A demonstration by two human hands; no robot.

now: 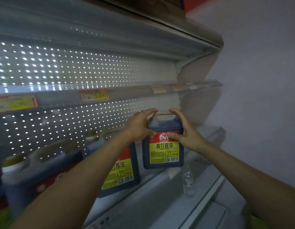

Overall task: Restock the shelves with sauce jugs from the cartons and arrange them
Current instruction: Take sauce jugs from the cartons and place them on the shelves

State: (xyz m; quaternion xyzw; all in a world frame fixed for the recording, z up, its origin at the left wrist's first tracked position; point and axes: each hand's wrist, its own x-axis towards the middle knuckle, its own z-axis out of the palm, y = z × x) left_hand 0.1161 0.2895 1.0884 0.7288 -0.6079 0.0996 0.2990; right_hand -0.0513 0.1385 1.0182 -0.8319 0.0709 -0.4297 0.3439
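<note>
1. The step in hand looks like placing — a dark sauce jug (163, 142) sits at the right end of the shelf (161, 176), label facing out, upright or nearly so.
2. The left hand (140, 125) grips its upper left side, fingers curled over the top by the handle (163, 113), thumb on the label; the right hand (184, 129) grips the upper right side likewise.
3. A second jug (120, 171) stands just beside it on the left, partly hidden by the left forearm; more blurred jugs follow leftward.
4. Next, I judge, squaring the held jug into line with its neighbour — then letting go.
5. A small clear bottle (187, 180) stands lower right, worth avoiding.
</note>
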